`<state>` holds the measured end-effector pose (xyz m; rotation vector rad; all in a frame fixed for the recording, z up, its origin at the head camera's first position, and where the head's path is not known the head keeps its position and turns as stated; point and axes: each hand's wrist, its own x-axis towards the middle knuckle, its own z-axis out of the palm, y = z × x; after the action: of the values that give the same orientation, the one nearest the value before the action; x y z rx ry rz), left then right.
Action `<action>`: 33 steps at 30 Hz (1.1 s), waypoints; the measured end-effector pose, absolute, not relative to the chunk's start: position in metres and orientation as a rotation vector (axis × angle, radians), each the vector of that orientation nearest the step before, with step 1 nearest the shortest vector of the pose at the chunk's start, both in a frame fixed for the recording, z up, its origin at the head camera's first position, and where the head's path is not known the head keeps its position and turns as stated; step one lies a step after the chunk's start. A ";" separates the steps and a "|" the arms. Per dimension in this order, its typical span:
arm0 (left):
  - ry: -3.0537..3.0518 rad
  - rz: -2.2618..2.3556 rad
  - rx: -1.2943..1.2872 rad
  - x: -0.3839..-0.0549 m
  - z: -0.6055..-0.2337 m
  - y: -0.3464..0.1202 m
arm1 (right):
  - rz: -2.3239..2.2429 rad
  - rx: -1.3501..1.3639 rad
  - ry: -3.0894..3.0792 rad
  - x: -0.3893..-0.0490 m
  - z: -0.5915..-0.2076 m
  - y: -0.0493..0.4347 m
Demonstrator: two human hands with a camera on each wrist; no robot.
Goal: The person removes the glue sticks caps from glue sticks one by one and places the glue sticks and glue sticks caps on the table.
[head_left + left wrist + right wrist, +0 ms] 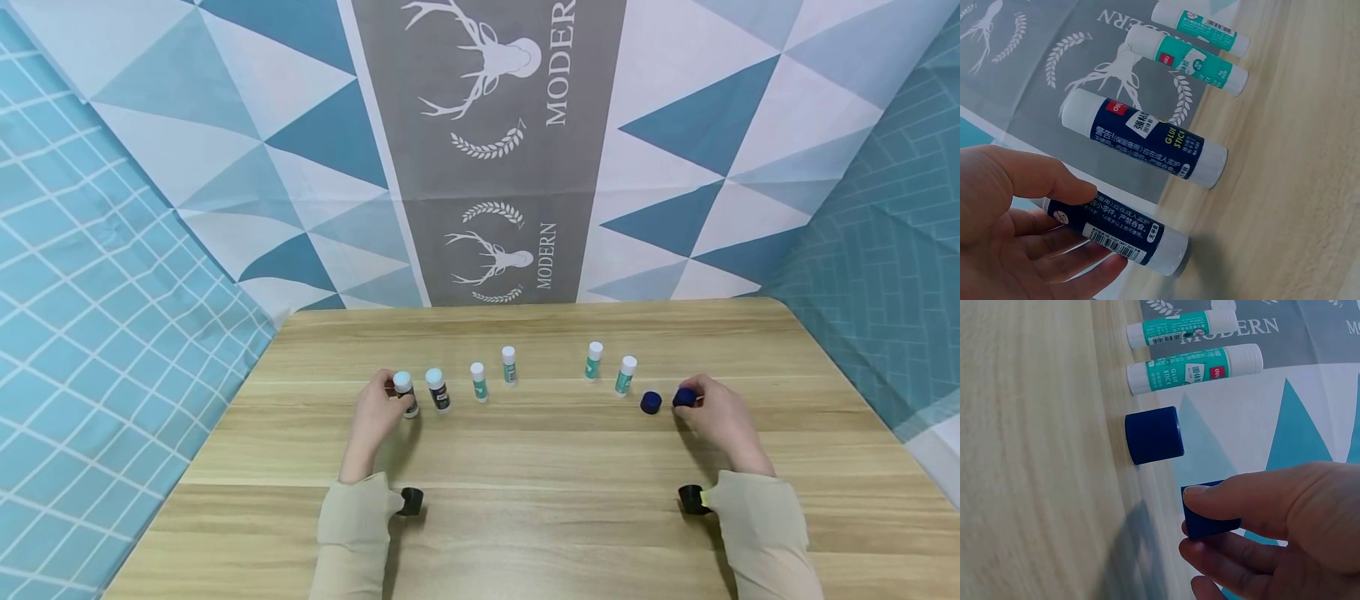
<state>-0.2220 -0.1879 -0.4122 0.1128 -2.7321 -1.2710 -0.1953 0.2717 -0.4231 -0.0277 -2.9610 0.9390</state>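
Note:
At the left, my left hand (377, 406) grips a navy glue stick (1124, 232) with a white base, thumb on one side and fingers behind it. Its white cap (402, 379) shows in the head view. Just right of it stands a second navy glue stick (1147, 137), upright and apart. My right hand (716, 410) pinches a short dark-blue cylinder (1200, 519) between thumb and fingers; the hand partly hides it. A matching dark-blue cylinder (1154, 435) stands on the wood beside it, toward the middle.
Two slimmer green-and-white glue sticks (479, 382) (509, 366) stand left of centre on the wooden table (525, 483). Two more green glue sticks (593, 362) (625, 377) stand right of centre. A patterned cloth (510, 167) hangs behind the table's back edge.

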 end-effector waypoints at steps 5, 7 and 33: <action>-2.748 -1.237 0.112 -0.223 -0.414 -0.187 | 0.943 -0.034 -2.985 -0.196 -0.425 0.272; -2.750 -1.238 0.113 -0.222 -0.414 -0.187 | 0.948 -0.035 -2.995 -0.196 -0.426 0.272; -2.775 -1.199 0.091 -0.221 -0.415 -0.187 | 0.805 -0.083 -3.082 -0.198 -0.430 0.266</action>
<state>-0.2214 -0.1872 -0.4149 0.0907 -2.7753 -1.1993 -0.1985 0.2659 -0.4304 -0.0832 -3.0825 0.8055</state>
